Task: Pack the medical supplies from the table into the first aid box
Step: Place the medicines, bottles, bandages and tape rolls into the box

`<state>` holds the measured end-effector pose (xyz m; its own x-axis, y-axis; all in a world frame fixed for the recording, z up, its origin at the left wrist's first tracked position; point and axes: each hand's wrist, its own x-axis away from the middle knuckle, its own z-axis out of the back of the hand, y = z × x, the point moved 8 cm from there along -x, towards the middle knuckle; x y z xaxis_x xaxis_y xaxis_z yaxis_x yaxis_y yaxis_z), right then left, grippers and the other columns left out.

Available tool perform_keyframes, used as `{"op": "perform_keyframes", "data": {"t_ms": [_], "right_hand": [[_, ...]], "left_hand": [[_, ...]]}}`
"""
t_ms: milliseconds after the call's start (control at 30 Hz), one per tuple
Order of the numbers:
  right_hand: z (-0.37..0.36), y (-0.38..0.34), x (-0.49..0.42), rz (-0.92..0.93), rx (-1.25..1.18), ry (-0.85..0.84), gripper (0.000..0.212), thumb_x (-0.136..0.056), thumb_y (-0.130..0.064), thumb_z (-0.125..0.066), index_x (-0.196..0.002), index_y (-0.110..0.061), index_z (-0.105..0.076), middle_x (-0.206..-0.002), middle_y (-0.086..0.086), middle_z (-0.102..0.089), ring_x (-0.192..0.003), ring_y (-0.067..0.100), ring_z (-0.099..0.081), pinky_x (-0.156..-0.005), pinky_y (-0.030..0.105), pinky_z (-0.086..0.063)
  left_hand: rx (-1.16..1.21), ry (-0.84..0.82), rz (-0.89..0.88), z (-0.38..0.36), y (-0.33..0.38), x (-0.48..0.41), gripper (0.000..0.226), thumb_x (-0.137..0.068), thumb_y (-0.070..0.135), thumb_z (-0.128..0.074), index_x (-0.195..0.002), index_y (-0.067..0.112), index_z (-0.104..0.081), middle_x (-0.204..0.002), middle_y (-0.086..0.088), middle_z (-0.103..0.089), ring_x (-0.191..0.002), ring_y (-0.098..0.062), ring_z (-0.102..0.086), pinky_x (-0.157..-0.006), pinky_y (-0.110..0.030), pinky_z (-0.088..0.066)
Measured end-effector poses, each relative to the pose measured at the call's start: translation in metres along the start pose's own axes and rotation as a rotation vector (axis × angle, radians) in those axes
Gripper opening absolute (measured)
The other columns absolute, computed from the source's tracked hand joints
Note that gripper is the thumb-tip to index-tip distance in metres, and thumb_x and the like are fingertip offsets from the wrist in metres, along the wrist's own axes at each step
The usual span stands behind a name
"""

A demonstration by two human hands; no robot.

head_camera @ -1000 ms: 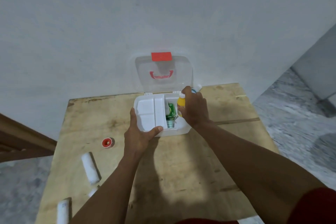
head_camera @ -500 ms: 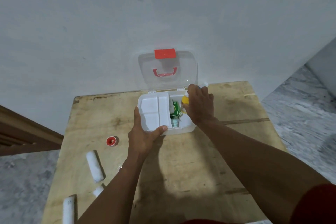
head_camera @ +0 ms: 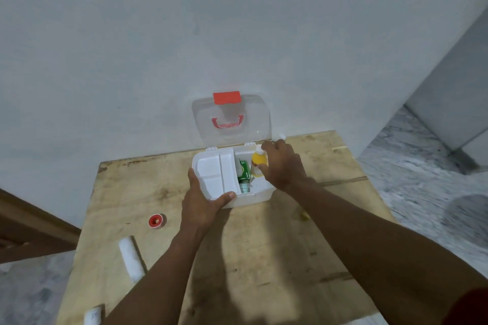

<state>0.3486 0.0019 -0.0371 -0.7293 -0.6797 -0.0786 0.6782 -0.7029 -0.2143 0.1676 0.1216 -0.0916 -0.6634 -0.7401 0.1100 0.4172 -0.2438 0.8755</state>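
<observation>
Two hands at the first aid box (head_camera: 260,194): yellow bottle (head_camera: 257,162) being seated.
Right hand (head_camera: 284,166) fingers are clamped on the bottle, to be lowered upright beside the green carton (head_camera: 244,172); left hand (head_camera: 204,199) fingers are clamped on the box corner.

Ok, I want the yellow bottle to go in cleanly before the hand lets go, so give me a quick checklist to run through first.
1. First aid box lid open and clear of the way: ok, it stands up against the wall.
2. Box steadied: ok, the left hand grips its near left corner.
3. Yellow bottle held: ok, the right hand holds it over the right compartment.
4. Room in that compartment: cannot tell, the green packet takes its left part and the hand hides the rest.
5. Bottle resting on the floor of the box: cannot tell.
6. Supplies left on the table: not ok, the red tape roll and white bandage roll remain out.
</observation>
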Motion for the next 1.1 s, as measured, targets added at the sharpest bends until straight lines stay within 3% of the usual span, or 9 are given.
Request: {"op": "perform_keyframes", "data": {"t_ms": [133,300,400,667,767,833,900,967,1100], "right_hand": [[0.015,0.014,0.012,-0.096,-0.114,0.004,0.046,-0.086,-0.028,-0.066,-0.125,-0.008,-0.054,-0.118,0.019,-0.053,-0.109,0.039,-0.052,-0.086,0.046,-0.050],[0.024,0.043,0.022,-0.244,-0.236,-0.008,0.044,-0.088,-0.029,-0.065,-0.124,-0.007,-0.053,-0.117,0.020,-0.055,-0.107,0.039,-0.055,-0.090,0.044,-0.048],[0.019,0.058,0.017,-0.295,-0.268,-0.032,0.042,-0.090,-0.030,-0.063,-0.125,-0.008,-0.052,-0.119,0.019,-0.055,-0.106,0.038,-0.056,-0.089,0.041,-0.047],[-0.019,0.071,-0.038,-0.365,-0.318,-0.177,0.038,-0.097,-0.032,-0.050,-0.125,-0.006,-0.047,-0.124,0.021,-0.052,-0.113,0.040,-0.055,-0.092,0.040,-0.044],[-0.040,0.075,-0.062,-0.417,-0.380,-0.216,0.039,-0.098,-0.032,-0.048,-0.126,-0.004,-0.044,-0.127,0.022,-0.054,-0.118,0.041,-0.053,-0.095,0.040,-0.043],[-0.053,0.080,-0.075,-0.504,-0.454,-0.224,0.042,-0.097,-0.030,-0.049,-0.127,-0.002,-0.042,-0.129,0.022,-0.055,-0.119,0.040,-0.054,-0.094,0.039,-0.044],[-0.066,0.085,-0.085,-0.592,-0.532,-0.237,0.048,-0.095,-0.032,-0.054,-0.129,-0.002,-0.038,-0.129,0.020,-0.057,-0.119,0.038,-0.056,-0.092,0.038,-0.046],[-0.077,0.086,-0.091,-0.627,-0.577,-0.259,0.055,-0.091,-0.033,-0.060,-0.129,-0.002,-0.035,-0.127,0.019,-0.058,-0.116,0.038,-0.058,-0.090,0.038,-0.048],[-0.088,0.084,-0.097,-0.669,-0.622,-0.262,0.063,-0.084,-0.022,-0.068,-0.130,-0.005,-0.028,-0.122,0.020,-0.060,-0.110,0.038,-0.061,-0.085,0.034,-0.049]], "left_hand": [[0.000,0.002,0.001,0.000,0.000,-0.002,0.107,-0.069,0.034,-0.087,-0.149,0.018,-0.017,-0.133,-0.005,-0.056,-0.119,-0.029,-0.054,-0.080,-0.028,-0.039],[0.020,0.021,-0.035,0.002,-0.001,-0.006,0.104,-0.056,0.042,-0.093,-0.135,0.021,-0.030,-0.125,0.004,-0.053,-0.115,-0.021,-0.053,-0.090,-0.038,-0.048],[0.014,0.026,-0.036,0.000,-0.001,-0.008,0.108,-0.053,0.050,-0.092,-0.134,0.023,-0.026,-0.128,0.003,-0.051,-0.114,-0.020,-0.051,-0.093,-0.042,-0.049],[0.032,0.032,0.010,-0.003,0.002,0.000,0.101,-0.063,0.047,-0.088,-0.139,0.038,-0.022,-0.120,0.016,-0.051,-0.106,-0.017,-0.053,-0.070,-0.025,-0.046],[0.015,0.052,0.047,-0.004,0.004,0.001,0.088,-0.068,0.039,-0.087,-0.121,0.065,-0.022,-0.110,0.039,-0.043,-0.095,0.003,-0.051,-0.068,-0.011,-0.040],[0.004,0.051,0.074,-0.005,0.008,0.003,0.088,-0.069,0.038,-0.086,-0.115,0.072,-0.019,-0.108,0.043,-0.041,-0.093,0.012,-0.048,-0.068,-0.008,-0.038],[0.002,0.055,0.096,-0.006,0.003,0.002,0.095,-0.067,0.041,-0.087,-0.127,0.069,-0.018,-0.114,0.039,-0.046,-0.100,0.004,-0.053,-0.074,-0.016,-0.044],[-0.015,0.058,0.124,-0.006,-0.002,0.002,0.105,-0.064,0.045,-0.089,-0.142,0.054,-0.019,-0.123,0.033,-0.049,-0.110,-0.008,-0.053,-0.083,-0.026,-0.050],[-0.036,0.056,0.139,-0.003,-0.002,0.001,0.113,-0.062,0.049,-0.089,-0.150,0.042,-0.017,-0.135,0.019,-0.051,-0.119,-0.017,-0.055,-0.093,-0.046,-0.053]]}}
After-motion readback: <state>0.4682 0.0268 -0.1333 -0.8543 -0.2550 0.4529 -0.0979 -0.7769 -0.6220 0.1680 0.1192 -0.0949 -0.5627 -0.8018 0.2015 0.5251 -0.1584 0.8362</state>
